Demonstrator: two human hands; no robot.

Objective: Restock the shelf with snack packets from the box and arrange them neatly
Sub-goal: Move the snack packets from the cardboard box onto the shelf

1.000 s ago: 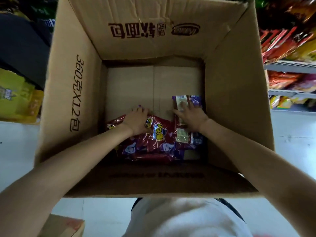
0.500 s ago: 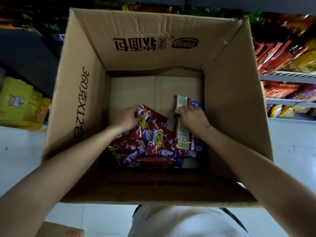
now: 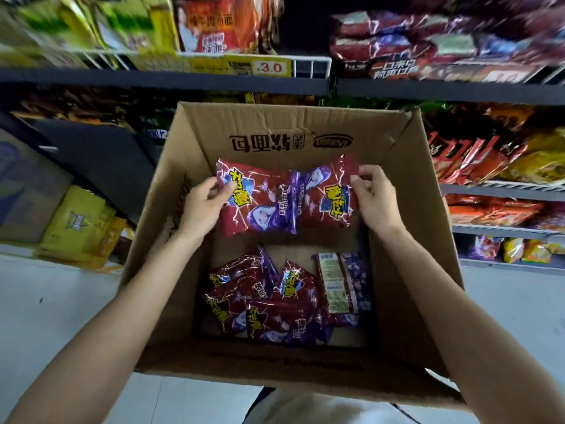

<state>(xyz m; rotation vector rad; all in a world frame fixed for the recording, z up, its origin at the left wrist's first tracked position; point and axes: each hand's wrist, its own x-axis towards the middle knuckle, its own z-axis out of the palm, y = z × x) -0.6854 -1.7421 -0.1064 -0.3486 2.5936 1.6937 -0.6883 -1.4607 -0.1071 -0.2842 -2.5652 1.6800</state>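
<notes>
Packets first: I see two red-and-purple snack packets held side by side over the open cardboard box [image 3: 428,240] at frame centre. My left hand [image 3: 203,206] grips the left packet [image 3: 256,200] by its outer edge, fingers curled round it; my right hand [image 3: 371,197] pinches the upper corner of the right packet [image 3: 327,194]. More packets [image 3: 284,301] lie heaped in the lower part of the box. Stocked shelves [image 3: 308,84] fill the top and right of the frame, blurred.

One head-worn view is looking steeply down, close, into the open brown cardboard box [image 3: 406,228], facing the dark metal shelves [image 3: 165,81].
</notes>
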